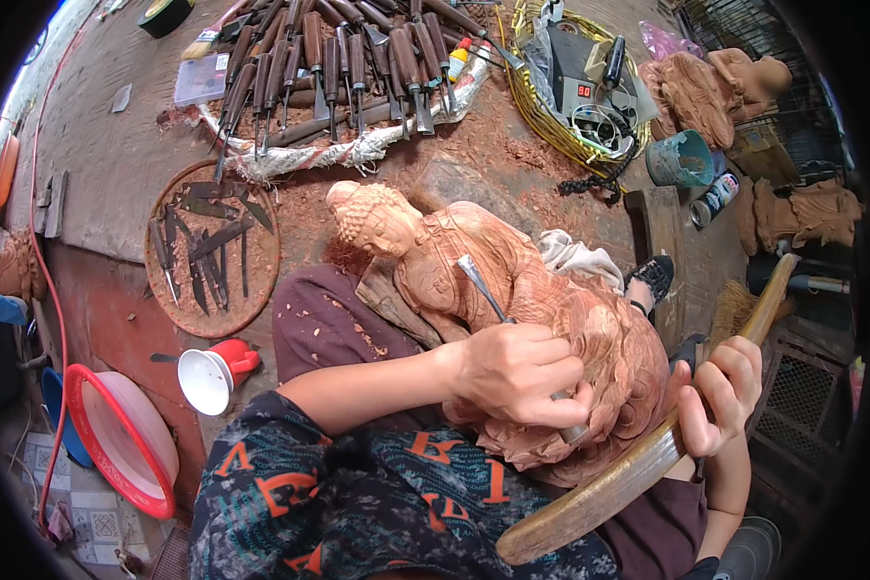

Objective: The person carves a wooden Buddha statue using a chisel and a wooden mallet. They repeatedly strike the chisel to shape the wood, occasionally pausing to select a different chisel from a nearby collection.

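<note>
A carved reddish-wood statue [474, 246] of a seated figure with curled hair lies tilted across my lap, its head toward the upper left. My left hand [524, 372] is closed round a metal chisel [478, 280] over the statue's lower folds. The chisel's flared end points up and away, and its other end shows below my fingers. On the right, my right hand [720, 398] grips a long, slightly curved wooden club [599, 493] around its middle. The club slants from the upper right to the lower middle, in front of the statue's base.
Several wooden-handled carving chisels [358, 72] lie in a pile at the back. A round board [169, 304] with dark blades is left, near a red-and-white cup [206, 380] and pink basin [126, 440]. Yellow cable [527, 106] circles a grey device; other carvings [691, 97] lie right.
</note>
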Motion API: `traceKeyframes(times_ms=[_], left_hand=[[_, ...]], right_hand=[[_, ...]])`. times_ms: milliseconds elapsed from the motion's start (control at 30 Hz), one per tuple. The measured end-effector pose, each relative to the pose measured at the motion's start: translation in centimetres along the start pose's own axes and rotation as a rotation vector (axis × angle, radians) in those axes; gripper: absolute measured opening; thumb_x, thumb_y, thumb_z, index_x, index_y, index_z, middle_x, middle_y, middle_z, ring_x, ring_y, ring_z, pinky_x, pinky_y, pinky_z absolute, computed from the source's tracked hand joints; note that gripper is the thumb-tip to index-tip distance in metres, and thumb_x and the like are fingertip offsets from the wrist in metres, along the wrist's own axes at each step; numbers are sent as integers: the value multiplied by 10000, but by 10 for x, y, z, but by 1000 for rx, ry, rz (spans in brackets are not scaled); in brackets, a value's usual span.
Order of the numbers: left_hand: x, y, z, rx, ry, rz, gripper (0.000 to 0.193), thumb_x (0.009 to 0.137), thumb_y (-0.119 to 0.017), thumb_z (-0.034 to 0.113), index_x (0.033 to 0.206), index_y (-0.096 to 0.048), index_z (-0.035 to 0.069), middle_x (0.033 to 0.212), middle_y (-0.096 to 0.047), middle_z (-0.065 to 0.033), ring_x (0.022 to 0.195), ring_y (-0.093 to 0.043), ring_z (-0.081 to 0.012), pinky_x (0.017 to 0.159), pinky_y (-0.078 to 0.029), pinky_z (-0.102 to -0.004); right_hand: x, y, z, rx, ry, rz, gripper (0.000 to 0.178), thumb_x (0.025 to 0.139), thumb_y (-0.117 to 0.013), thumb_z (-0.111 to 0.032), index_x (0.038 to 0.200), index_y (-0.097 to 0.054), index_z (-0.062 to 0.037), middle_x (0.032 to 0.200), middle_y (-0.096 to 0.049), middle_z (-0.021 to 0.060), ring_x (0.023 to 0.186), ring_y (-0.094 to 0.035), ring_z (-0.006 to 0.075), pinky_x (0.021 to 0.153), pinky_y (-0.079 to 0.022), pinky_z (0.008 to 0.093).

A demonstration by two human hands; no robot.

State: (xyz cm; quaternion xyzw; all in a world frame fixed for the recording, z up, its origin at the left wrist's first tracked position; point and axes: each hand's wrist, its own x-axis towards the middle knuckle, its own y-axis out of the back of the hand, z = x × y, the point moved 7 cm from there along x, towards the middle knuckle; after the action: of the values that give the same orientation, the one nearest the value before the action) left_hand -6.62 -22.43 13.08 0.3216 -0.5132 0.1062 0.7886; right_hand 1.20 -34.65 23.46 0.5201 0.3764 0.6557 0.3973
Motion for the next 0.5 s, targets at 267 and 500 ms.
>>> traceKeyframes(times_ms=[267,500], left_hand=[[0,-5,-7,-81,40,-31,173,701,-634,237,827,-566,140,615,-368,34,504,-433,-99,419,-312,-244],[-1,-9,-16,-118,99,-54,239,705,-643,321,849,-570,145,648,-403,23,528,-470,-120,453,-359,-269]], right_hand=[[-4,-1,-2,12,-27,9,397,717,-697,67,994,-519,-155,792,-488,43,643,-481,222,541,-423,391],[-3,-14,9,-78,-53,-97,399,726,-702,92,990,-514,-140,785,-483,52,642,-486,235,545,-428,408]])
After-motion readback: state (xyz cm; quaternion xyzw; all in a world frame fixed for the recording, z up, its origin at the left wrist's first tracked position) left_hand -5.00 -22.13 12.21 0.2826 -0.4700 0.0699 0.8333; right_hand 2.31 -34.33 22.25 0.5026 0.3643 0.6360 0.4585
